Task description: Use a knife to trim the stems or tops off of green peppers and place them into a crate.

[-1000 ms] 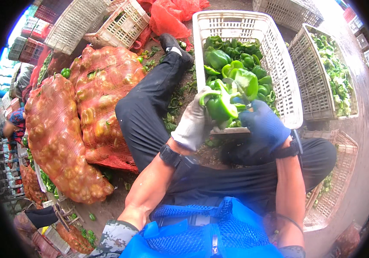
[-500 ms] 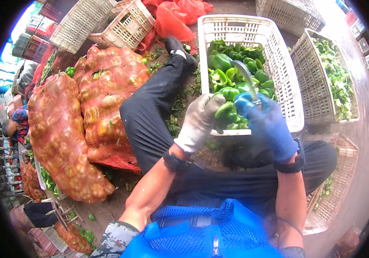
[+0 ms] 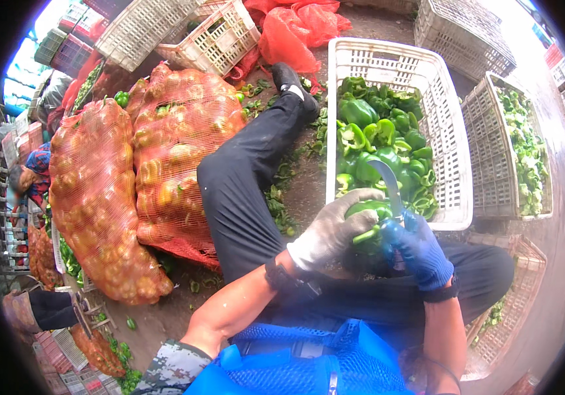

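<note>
Left hand (image 3: 332, 232), grey-gloved, clasped around a green pepper (image 3: 365, 212) near the white crate (image 3: 455, 178). Right hand (image 3: 419, 251), blue-gloved, gripping a curved knife (image 3: 389, 183), blade against that pepper. Orange mesh sacks (image 3: 137, 171) at left.

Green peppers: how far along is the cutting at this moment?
Done: cut green peppers fill the white crate.
In hand: left hand grips a pepper; right hand holds the curved knife against it.
Left: two bulging red mesh sacks beside the leg look unopened.
</note>
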The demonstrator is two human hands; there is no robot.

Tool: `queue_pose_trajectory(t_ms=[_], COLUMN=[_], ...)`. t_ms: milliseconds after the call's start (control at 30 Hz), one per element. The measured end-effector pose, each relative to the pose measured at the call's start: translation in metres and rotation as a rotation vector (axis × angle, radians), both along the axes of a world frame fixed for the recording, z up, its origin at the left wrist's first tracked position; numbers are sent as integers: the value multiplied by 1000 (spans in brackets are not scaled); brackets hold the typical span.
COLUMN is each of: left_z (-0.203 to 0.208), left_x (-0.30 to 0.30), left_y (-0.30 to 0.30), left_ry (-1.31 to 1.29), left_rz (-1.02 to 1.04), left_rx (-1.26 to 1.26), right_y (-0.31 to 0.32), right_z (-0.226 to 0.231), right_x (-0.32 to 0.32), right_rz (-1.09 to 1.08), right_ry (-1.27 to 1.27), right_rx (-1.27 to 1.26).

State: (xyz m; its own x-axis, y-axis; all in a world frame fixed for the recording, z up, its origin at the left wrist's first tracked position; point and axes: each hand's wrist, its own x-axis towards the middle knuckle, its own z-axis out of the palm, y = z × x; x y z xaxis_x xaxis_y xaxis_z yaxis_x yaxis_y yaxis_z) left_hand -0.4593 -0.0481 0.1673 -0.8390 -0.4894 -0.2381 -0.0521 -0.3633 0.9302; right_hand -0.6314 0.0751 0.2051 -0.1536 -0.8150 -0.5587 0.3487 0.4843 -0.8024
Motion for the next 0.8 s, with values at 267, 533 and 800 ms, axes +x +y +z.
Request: queue_pose_trajectory(t_ms=[267,533,800], left_z=[-1,2,5], left_x=[-1,-4,-8], left_y=[1,-8,-5], left_ry=[-91,-35,32], left_rz=[26,46,138], left_rx=[-47,-50,-93], right_y=[-1,-3,-8], right_z=[-5,-2,7], right_x=[3,6,11], right_rz=[-29,-35,-85], right_ry=[-148,-193,-87], right_rx=[-5,-29,-61])
